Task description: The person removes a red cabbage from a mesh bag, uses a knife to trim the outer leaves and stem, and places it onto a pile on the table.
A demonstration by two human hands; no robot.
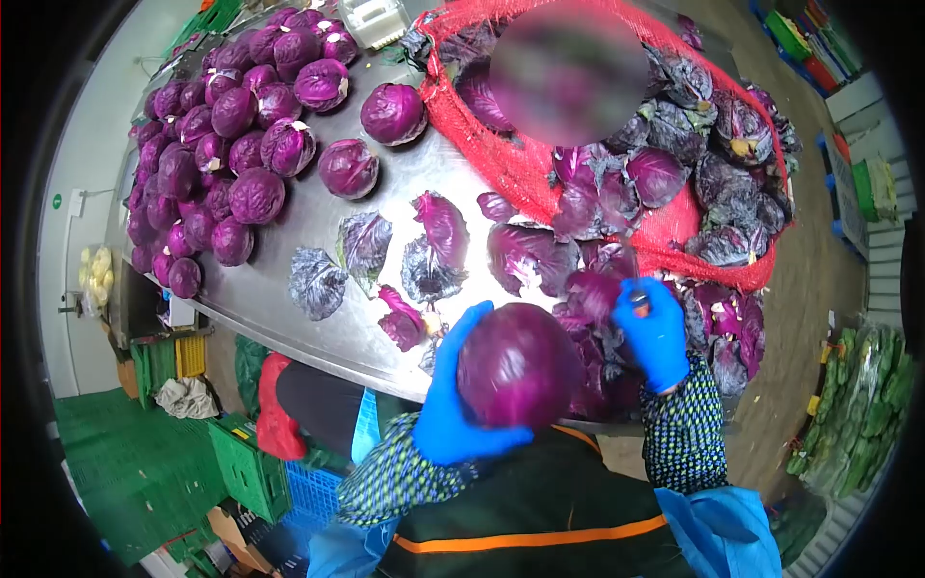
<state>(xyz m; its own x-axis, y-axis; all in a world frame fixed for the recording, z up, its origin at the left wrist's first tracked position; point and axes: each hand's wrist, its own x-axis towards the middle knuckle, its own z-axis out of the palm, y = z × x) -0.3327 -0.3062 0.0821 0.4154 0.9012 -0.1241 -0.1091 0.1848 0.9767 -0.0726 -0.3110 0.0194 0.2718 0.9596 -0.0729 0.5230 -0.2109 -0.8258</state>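
Note:
A round, smooth red cabbage [517, 366] rests in my blue-gloved left hand [453, 395], whose fingers and thumb wrap its left side. My right hand [655, 332], also in a blue glove, is closed around a small tool handle [639, 304] with a dark and orange end; the rest of the tool is hidden. It is to the right of the cabbage, apart from it. Under and around that hand lie loose purple outer leaves [593, 289]. More torn leaves [438, 241] are scattered on the metal table [385, 328] just beyond the cabbage.
A large pile of smooth red cabbages [231, 144] covers the table's left side. An opened red mesh sack [491, 159] holds untrimmed cabbages [723, 183]; part of it is blurred. Green crates [246, 467] stand lower left, and bagged long green vegetables [862, 414] are at right.

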